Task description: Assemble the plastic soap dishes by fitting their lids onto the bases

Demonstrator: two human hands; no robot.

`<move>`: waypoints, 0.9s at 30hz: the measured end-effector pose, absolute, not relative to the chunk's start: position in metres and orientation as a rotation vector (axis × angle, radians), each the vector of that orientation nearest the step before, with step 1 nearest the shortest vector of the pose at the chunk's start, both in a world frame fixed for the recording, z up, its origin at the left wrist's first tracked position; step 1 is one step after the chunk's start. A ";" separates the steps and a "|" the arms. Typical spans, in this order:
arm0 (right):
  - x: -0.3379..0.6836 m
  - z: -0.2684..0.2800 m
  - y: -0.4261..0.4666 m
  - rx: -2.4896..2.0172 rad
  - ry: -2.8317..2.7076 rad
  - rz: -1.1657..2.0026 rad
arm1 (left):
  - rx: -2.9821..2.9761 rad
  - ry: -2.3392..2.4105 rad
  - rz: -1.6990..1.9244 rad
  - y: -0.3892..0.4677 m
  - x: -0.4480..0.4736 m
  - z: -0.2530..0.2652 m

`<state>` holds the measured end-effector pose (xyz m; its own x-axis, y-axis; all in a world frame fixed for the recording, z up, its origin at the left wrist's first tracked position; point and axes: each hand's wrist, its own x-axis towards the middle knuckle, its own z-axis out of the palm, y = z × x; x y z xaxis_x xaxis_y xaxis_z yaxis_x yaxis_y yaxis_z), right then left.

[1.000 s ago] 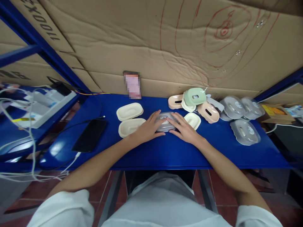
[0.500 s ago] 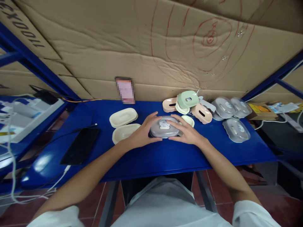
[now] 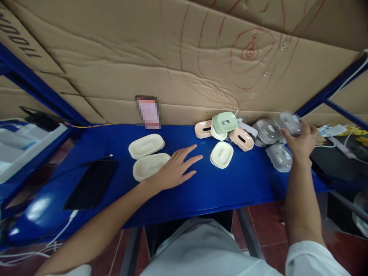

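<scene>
Swung from mid-bench to far right: right hand [image 3: 304, 142], now clasped round a grey box [image 3: 288, 121] at back right of bench [image 3: 212, 189]. Grey boxes apparently gathered, at least four. Seemingly remaining, loose: two cream trays [image 3: 146, 146] beside spread, empty left hand [image 3: 176, 168]; two cream lids [image 3: 221, 155], one green lid [image 3: 225, 121], two peach lids [image 3: 245, 143].

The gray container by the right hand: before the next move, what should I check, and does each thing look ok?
1. Right hand on the gray container: ok, thumb and fingers at its edges.
2. Container resting steadily: cannot tell, its underside is hidden.
3. Left hand holding nothing: ok, fingers spread.
4. Left hand off the nearer cream tray: cannot tell, they overlap in view.
5. Small cream piece apart from both hands: ok.
</scene>
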<state>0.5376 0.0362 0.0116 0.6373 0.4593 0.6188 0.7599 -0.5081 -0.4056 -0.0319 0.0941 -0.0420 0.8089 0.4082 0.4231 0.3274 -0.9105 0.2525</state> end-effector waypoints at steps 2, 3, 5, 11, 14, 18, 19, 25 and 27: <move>0.528 0.008 0.037 -2.204 -1.004 -0.643 | 2.833 0.578 0.705 0.095 -0.031 -0.044; 0.519 0.008 0.038 -2.218 -1.041 -0.684 | 2.835 0.578 0.700 0.095 -0.031 -0.045; 0.499 0.007 0.042 -2.280 -1.084 -0.731 | 2.846 0.572 0.690 0.096 -0.031 -0.046; 0.461 0.003 0.059 -2.396 -1.115 -0.643 | 2.893 0.543 0.662 0.095 -0.030 -0.047; 0.458 -0.003 0.064 -2.355 -1.089 -0.616 | 2.904 0.536 0.651 0.094 -0.029 -0.047; 0.463 -0.004 0.075 -2.382 -1.035 -0.598 | 2.900 0.522 0.620 0.093 -0.029 -0.049; 0.464 -0.003 0.078 -2.391 -1.031 -0.595 | 2.895 0.520 0.614 0.093 -0.029 -0.050; 0.466 -0.001 0.088 -2.416 -1.004 -0.542 | 2.902 0.513 0.589 0.092 -0.029 -0.049; 0.468 -0.001 0.086 -2.411 -0.990 -0.531 | 2.914 0.534 0.589 0.093 -0.029 -0.047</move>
